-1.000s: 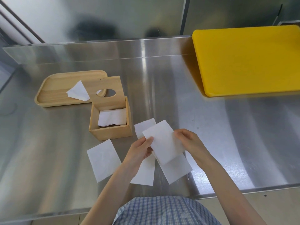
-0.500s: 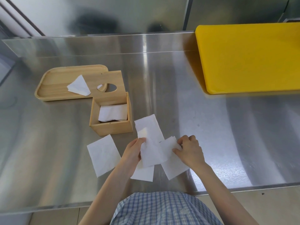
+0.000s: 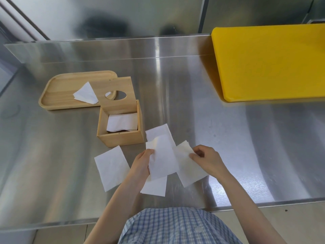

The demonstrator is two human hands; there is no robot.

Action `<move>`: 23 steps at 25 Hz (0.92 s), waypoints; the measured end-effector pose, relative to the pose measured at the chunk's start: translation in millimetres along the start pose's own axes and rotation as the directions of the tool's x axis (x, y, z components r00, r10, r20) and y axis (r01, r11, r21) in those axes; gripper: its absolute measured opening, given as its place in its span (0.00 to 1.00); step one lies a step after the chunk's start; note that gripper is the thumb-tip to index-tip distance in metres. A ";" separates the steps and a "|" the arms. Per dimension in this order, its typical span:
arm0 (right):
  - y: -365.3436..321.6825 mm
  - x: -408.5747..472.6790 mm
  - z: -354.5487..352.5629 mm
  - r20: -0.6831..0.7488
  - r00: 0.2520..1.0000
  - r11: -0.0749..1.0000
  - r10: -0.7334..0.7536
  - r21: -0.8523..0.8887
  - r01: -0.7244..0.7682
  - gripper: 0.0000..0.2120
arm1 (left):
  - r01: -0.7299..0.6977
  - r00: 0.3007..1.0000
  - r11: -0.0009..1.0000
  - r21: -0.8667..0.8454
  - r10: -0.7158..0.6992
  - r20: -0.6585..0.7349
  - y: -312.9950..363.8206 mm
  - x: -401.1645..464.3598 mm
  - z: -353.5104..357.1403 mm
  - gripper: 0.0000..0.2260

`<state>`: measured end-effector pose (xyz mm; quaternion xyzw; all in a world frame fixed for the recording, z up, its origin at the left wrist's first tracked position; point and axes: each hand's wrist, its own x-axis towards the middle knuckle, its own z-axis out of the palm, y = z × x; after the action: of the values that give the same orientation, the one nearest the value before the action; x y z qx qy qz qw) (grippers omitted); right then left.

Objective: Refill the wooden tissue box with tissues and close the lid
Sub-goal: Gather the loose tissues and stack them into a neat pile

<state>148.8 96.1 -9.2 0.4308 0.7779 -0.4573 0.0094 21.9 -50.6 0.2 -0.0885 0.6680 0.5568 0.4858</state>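
The wooden tissue box (image 3: 121,139) stands open on the steel counter, left of centre, with white tissues (image 3: 122,122) lying inside. Its lid (image 3: 117,92), with an oval hole, is tipped back behind it. In front of the box my left hand (image 3: 142,162) grips a white tissue (image 3: 163,157) by its left edge. My right hand (image 3: 206,158) pinches the upper corner of a second tissue (image 3: 189,170) just to the right. More tissues lie flat: one behind (image 3: 157,132), one below (image 3: 154,187), one to the left (image 3: 111,167).
A wooden tray (image 3: 59,88) with a folded tissue (image 3: 86,93) sits behind the box at the left. A big yellow cutting board (image 3: 270,62) fills the back right. The counter's front edge (image 3: 263,202) runs close to my checked shirt.
The single tissue held between both hands came down toward the counter. My left hand now holds it alone, while my right hand has shifted to the corner of another tissue on its right.
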 end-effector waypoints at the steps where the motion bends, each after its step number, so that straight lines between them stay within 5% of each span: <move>1: -2.7 -0.6 -4.8 0.010 1.000 0.999 -0.004 0.045 0.004 0.06 | -0.001 1.000 1.000 -0.011 0.001 0.002 0.3 -0.5 -0.6 0.08; 6: -28.6 -12.9 -36.0 0.096 0.992 0.926 -0.079 0.376 0.037 0.03 | -0.045 0.998 0.999 -0.017 0.046 0.052 1.0 -0.2 -4.6 0.10; 11: -51.7 -19.7 -43.0 0.265 0.935 0.685 -0.236 0.728 -0.034 0.05 | -0.090 0.980 0.993 -0.077 0.102 0.173 -2.7 -2.0 -1.4 0.13; 16: -47.2 -9.0 5.3 0.194 0.978 0.887 -0.076 0.461 -0.023 0.05 | -0.036 0.962 0.982 -0.184 0.084 0.261 0.6 -6.1 4.8 0.11; 23: -36.3 -3.4 13.1 0.091 0.995 0.932 -0.035 0.361 0.000 0.06 | -0.006 0.974 0.980 -0.201 0.052 0.221 1.1 -6.9 4.8 0.15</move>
<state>121.3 76.8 10.1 0.3956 0.6832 -0.6127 -0.0364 27.4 -49.1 6.5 -0.0632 0.5510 0.6341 0.5387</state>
